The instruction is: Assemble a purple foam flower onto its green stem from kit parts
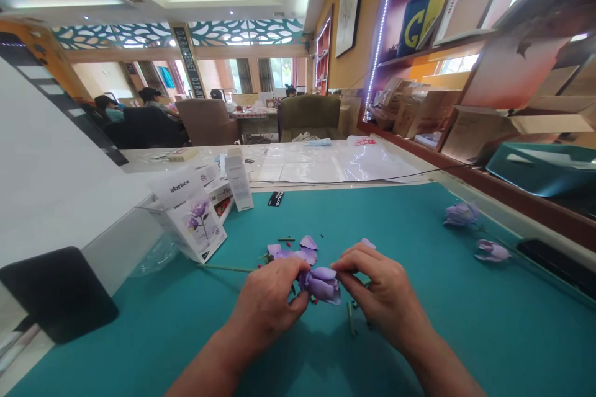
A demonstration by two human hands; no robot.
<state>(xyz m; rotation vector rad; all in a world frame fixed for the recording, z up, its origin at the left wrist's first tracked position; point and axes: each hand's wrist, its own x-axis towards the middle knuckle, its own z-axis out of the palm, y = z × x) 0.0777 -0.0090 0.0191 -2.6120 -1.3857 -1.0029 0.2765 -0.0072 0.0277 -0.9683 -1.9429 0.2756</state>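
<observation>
Both of my hands meet over a teal mat [465, 322] around a purple toy flower head [322, 284] made of plastic petals. My left hand [270, 301] is closed, pinching the flower's left side. My right hand [377, 288] is closed too, its fingertips pinching the top right of the same flower. Loose purple petals [305, 248] lie just beyond my fingers. Small green stem pieces [350, 316] lie on the mat under my right hand, and a thin green stem [223, 268] stretches to the left.
Two finished purple blossoms [460, 214] [492, 250] lie at the right of the mat. A white flower-kit box [190, 211] and a booklet [239, 181] stand at the back left. A black pad [51, 291] sits at the left. Shelves with boxes line the right wall; people sit far behind.
</observation>
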